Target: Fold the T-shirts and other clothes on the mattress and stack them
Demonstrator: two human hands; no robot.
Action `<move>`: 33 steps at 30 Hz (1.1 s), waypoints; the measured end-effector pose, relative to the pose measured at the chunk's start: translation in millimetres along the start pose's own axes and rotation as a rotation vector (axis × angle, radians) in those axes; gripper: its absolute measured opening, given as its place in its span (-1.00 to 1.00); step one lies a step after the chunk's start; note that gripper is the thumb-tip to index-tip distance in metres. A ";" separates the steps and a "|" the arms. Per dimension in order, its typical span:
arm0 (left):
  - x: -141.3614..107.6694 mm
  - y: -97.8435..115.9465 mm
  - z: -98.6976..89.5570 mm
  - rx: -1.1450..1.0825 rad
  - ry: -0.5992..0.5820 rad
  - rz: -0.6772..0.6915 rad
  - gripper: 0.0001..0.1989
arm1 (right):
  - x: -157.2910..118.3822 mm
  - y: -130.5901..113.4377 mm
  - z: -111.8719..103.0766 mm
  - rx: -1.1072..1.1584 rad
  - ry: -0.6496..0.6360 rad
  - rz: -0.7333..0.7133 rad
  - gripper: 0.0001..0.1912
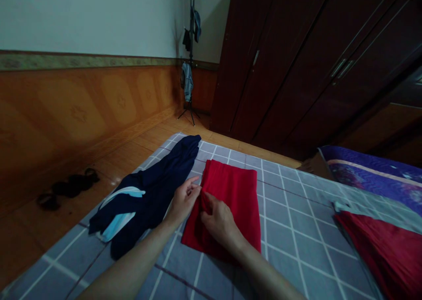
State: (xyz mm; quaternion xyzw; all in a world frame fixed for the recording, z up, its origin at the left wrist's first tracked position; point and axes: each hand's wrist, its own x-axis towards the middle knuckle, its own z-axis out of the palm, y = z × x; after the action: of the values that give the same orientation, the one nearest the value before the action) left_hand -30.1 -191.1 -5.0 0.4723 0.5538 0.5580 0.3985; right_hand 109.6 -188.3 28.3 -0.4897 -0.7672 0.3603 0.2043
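Note:
A folded piece of red clothing lies on the bed in front of me; its exact kind is not plain. My left hand is at its left edge, thumb and fingertips closed on the cloth there. Just to the right, my right hand rests over the red fabric with curled fingers pinching the same edge. The two hands' fingertips nearly meet. Left of them lies a dark navy garment with light blue and white stripes, loosely laid out and touched by neither hand.
Grey checked bedding covers the bed. Another red garment lies at the right, near a purple patterned item. Beyond stand a dark wardrobe and a coat rack. Dark shoe-like items sit on the floor at left.

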 end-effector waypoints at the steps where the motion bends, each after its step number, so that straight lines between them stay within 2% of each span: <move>1: 0.0 -1.5 0.0 0.034 -0.007 0.007 -0.55 | -2.5 -1.0 2.6 -0.062 -0.007 0.004 -0.38; 4: -0.7 -4.5 0.3 0.093 -0.032 0.015 -0.52 | -7.7 -4.2 -0.3 -0.135 -0.032 -0.022 -0.37; 9: -1.7 -3.8 0.2 0.099 -0.046 0.024 -0.49 | -9.4 -7.6 -6.3 -0.126 -0.043 -0.075 -0.43; 17: -2.9 4.9 0.1 0.142 -0.093 0.027 -0.48 | -16.1 -5.8 6.7 -0.156 -0.069 -0.179 -0.72; 20: -3.5 7.7 0.0 0.105 -0.099 0.031 -0.49 | -18.1 -3.9 9.9 -0.128 -0.070 -0.238 -0.78; 25: -1.5 6.8 -2.4 0.193 -0.142 0.025 -0.55 | -16.7 1.3 11.4 -0.184 -0.075 -0.263 -0.82; 29: 2.9 1.8 -4.2 0.233 -0.219 0.061 -0.59 | -19.2 -5.3 3.4 -0.248 -0.170 -0.285 -0.82; 33: 4.5 -0.8 -1.9 0.244 -0.196 0.104 -0.57 | -26.9 -20.7 -12.7 -0.196 -0.342 -0.366 -0.83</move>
State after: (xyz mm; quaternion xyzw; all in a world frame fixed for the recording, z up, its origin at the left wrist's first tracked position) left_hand -33.1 -187.2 -5.3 0.5973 0.5508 0.4578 0.3609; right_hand 117.3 -213.4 53.3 -0.2924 -0.8976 0.3189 0.0850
